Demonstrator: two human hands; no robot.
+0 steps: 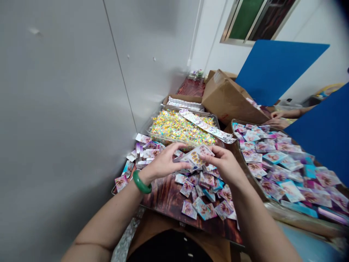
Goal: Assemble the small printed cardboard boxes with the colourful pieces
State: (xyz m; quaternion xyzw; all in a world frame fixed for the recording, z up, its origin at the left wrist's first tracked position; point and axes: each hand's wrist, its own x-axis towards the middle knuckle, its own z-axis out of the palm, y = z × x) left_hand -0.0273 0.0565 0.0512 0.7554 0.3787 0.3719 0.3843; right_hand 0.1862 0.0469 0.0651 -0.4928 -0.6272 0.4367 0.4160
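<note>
A white printed sheet [195,157] with rows of yellow and purple oval patterns, like stickers, is held between my hands above the table. My left hand [165,163], with a green bangle at the wrist, grips the sheet's left end between thumb and fingers. The right end is pinched in my right hand [225,163]. Below lie many small printed boxes [189,209] showing a hand picture. Just beyond my hands, a clear tray [149,133] holds tiny yellow and multicoloured packets [177,125]. A long printed strip [203,124] rests across them.
A large carton [272,194] of similar boxes stands at the right. Behind the tray, a box of stacked strips [185,103] sits beside a tilted cardboard box [231,96]. A grey panel [68,91] borders the left. Another person's hands [278,119] show beyond blue boards [280,69].
</note>
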